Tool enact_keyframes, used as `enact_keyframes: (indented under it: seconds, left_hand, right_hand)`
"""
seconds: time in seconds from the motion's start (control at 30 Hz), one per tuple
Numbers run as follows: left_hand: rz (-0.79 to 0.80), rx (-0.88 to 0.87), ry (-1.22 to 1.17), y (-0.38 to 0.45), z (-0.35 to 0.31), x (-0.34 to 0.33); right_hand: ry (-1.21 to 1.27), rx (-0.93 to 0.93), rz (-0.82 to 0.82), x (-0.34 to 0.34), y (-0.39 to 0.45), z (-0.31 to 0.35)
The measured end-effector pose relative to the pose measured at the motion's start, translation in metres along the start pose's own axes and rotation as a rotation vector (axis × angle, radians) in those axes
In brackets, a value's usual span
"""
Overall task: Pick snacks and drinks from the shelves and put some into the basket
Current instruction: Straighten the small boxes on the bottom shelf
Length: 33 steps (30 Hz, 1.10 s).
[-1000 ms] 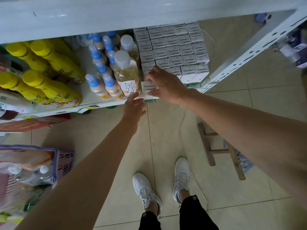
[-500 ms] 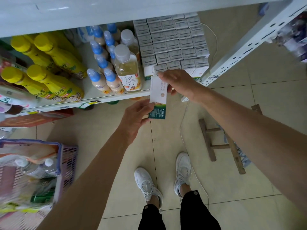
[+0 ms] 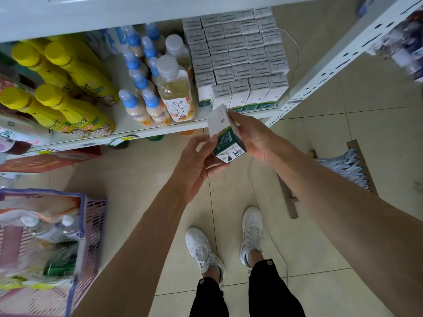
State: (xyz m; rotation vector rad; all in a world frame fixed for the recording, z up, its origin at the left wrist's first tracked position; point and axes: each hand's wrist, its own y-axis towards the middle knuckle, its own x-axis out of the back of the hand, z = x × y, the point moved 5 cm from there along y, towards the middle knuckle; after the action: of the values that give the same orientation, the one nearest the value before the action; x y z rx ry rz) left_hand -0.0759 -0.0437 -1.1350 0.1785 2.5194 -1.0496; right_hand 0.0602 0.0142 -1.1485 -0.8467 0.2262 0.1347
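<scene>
White metal shelf (image 3: 160, 130) carries more cartons at its right front corner; the purple basket (image 3: 91, 225) sits low left. Both hands, left hand (image 3: 196, 163) and right hand (image 3: 251, 136), pinch one carton (image 3: 225, 136) off the shelf; it is best carried level.

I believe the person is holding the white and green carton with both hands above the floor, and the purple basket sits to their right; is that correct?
Not quite: the purple basket sits to the person's left, not their right, as the head view shows. The rest holds: the left hand and right hand both hold the white and green carton above the floor.
</scene>
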Motion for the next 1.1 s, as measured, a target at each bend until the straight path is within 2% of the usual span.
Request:
enact_keyframes:
  seconds: [0.2,0.33,0.5,0.73,0.83,0.97,1.1]
  left_hand:
    - [0.007,0.028,-0.020,0.000,0.002,0.006]
    - [-0.021,0.075,-0.034,-0.003,0.008,0.007]
    - [-0.023,0.058,-0.025,-0.007,0.011,0.012]
    - [0.002,0.115,-0.399,-0.007,0.027,0.022]
    - [0.036,0.112,-0.470,-0.007,0.030,0.021]
    - [0.055,0.075,-0.400,-0.006,0.029,0.024]
    - [0.009,-0.029,-0.155,-0.002,0.026,0.031]
  right_hand:
    - [-0.043,0.084,-0.051,-0.005,-0.003,0.005]
    - [-0.235,0.156,-0.119,-0.005,-0.002,0.012]
    - [-0.397,0.201,-0.119,-0.012,-0.007,0.012]
    - [-0.315,0.239,-0.078,-0.014,-0.011,0.016]
    - [-0.337,0.267,-0.062,-0.019,-0.011,0.018]
    - [-0.333,0.275,-0.061,-0.019,-0.012,0.019]
    - [-0.404,0.292,-0.077,-0.018,-0.014,0.020]
